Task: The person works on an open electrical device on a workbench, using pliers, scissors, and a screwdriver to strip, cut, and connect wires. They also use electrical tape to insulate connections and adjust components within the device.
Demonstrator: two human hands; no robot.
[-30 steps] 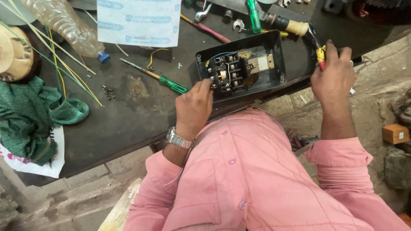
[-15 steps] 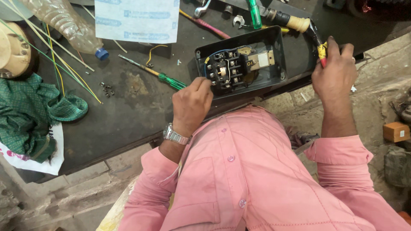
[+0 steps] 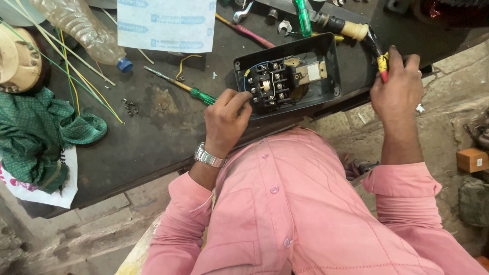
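I see a black box (image 3: pixel 326 76) with a blue wire (image 3: pixel 257 66), a green-handled screwdriver (image 3: pixel 202 96), pliers (image 3: pixel 379 58) gripped in red and yellow, a green patterned cloth (image 3: pixel 35 135), my pink shirt (image 3: pixel 305 214) and a silver watch (image 3: pixel 209 157).

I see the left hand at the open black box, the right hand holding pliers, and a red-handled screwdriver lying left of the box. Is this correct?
Not quite. The head view shows the screwdriver has a green handle, not red. The rest holds: left hand at the open black box, right hand holding pliers.
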